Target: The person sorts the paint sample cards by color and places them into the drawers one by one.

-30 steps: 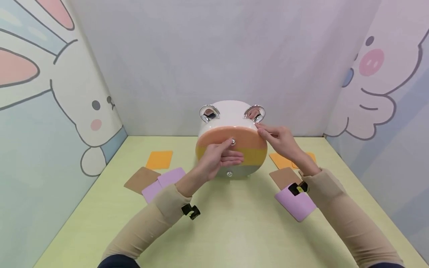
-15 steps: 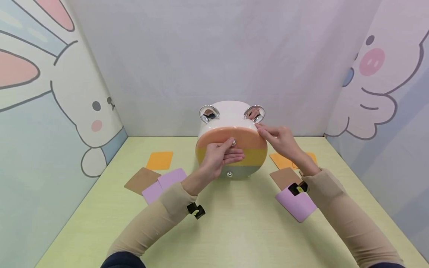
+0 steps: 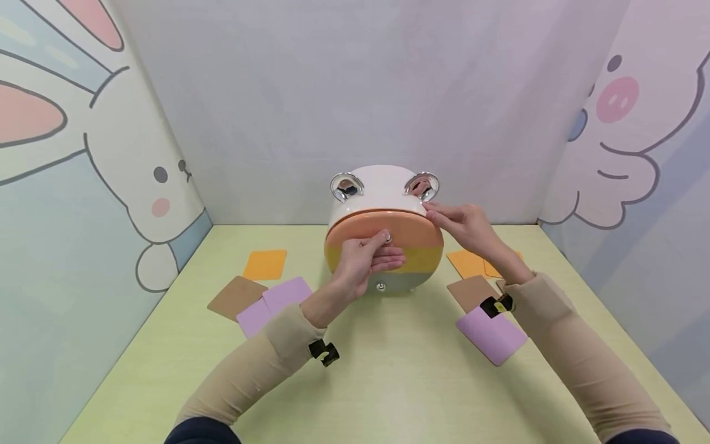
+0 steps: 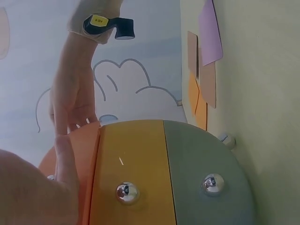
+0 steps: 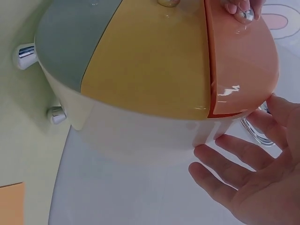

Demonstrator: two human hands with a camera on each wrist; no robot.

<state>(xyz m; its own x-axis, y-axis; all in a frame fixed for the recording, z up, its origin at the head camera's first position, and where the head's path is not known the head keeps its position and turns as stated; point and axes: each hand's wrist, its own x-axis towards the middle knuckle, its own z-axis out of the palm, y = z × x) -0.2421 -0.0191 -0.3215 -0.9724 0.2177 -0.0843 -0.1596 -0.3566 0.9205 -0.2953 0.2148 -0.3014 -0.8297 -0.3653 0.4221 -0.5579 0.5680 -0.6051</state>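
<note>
The striped cabinet [image 3: 417, 258] stands at twelve o'clock on the table [image 3: 399, 376]; we count three drawers [image 4: 131, 159], one, the orange drawer [image 5: 246, 61], slightly ajar. We see the left hand [image 3: 360, 264] pinching its knob [image 5: 245, 16], the right hand [image 3: 467, 229], fingers extended, touching the cabinet's two o'clock edge.

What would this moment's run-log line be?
orange drawer: slightly open | left hand: pinches its knob | right hand: touches white cabinet

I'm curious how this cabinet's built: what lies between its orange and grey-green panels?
A yellow panel with a silver knob, between the orange panel and grey-green panel; the left wrist view shows it.
</note>
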